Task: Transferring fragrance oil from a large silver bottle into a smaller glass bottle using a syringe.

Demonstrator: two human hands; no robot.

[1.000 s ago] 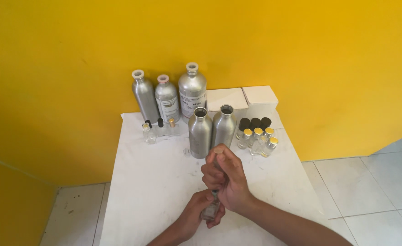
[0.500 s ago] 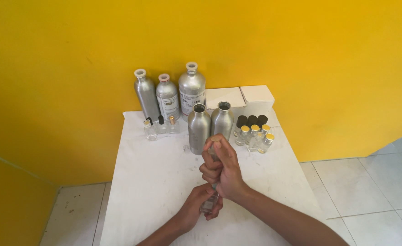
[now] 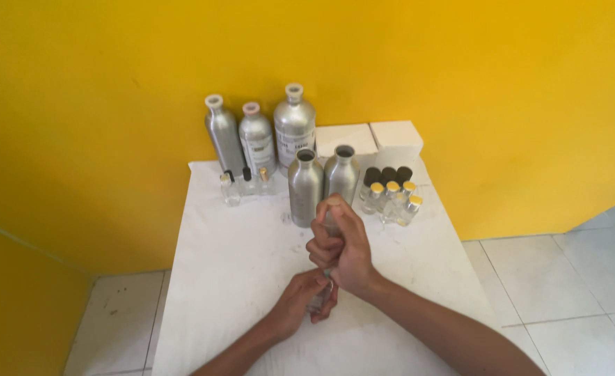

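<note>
My left hand (image 3: 300, 301) grips small clear glass vial (image 3: 319, 301); right hand (image 3: 341, 244) fisted over its top, contents unclear. 2 open aluminium bottles (image 3: 306, 186) wait behind.

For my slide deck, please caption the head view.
Two hands, left hand below right hand, grip a small vial over a white table before metal bottles.

Bright yellow painted wall (image 3: 460, 76) behind; scuffed white rectangular tabletop (image 3: 231, 264) against it; pale grey tiled floor (image 3: 572, 278); soft even light.

Both hands, right (image 3: 341, 245) above left (image 3: 302, 302), are curled closed.
</note>
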